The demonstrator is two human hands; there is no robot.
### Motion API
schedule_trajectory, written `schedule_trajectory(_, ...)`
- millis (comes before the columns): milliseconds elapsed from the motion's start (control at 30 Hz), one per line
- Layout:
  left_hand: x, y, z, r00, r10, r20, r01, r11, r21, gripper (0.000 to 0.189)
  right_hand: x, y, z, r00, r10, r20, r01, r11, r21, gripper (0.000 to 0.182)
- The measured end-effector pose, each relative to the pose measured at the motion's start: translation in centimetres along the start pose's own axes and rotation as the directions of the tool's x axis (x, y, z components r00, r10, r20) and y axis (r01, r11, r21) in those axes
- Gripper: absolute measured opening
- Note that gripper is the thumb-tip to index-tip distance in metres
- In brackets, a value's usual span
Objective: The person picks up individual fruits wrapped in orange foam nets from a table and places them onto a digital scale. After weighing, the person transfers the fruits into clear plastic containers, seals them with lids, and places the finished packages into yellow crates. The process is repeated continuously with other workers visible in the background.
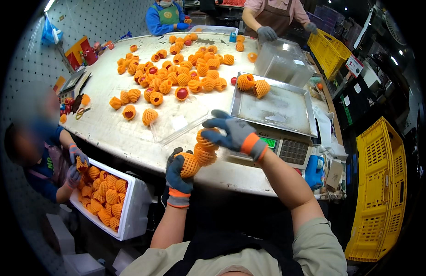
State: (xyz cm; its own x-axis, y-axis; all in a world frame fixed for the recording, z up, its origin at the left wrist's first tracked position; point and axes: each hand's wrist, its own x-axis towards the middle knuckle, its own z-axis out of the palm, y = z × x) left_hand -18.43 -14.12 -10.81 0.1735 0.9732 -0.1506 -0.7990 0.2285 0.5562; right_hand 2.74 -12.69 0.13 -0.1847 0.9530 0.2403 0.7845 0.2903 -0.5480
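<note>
My left hand [180, 172], in a grey and blue work glove, grips a fruit in an orange foam net [189, 165] above the table's near edge. My right hand [230, 132], gloved alike, has its fingers on another orange-netted fruit [206, 138]; a further netted piece [204, 154] sits between the hands, touching both neighbours. Just behind the hands lies an open clear plastic clamshell box [182, 129]. Many netted fruits [182, 79], some showing red skin, lie loose across the white table [106, 127]. Two netted fruits [253, 84] rest in the metal tray of a digital scale [292, 151].
At the left, a co-worker's gloved hands [75, 165] hold a netted fruit over a white foam box [135, 207] full of them. Two more people stand across the table, near stacked clear boxes [282, 62]. Yellow crates [378, 196] stand at the right; a blue bottle [314, 172] is beside the scale.
</note>
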Motion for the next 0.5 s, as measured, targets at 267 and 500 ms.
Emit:
schedule_trajectory(267,0.9,1.5,-0.3,1.0,-0.025,-0.003,0.025,0.995,0.101,0.039,5.4,15.0,-6.7,0.893,0.274,-0.356,-0.425,0.77,-0.475,0.079)
schedule_trajectory(500,1.2,1.5,-0.9,0.997,-0.064,-0.041,0.067,0.993,0.095,0.039,6.1,24.1,-5.5,0.781,0.449,-0.435,-0.537,0.838,-0.098,0.07)
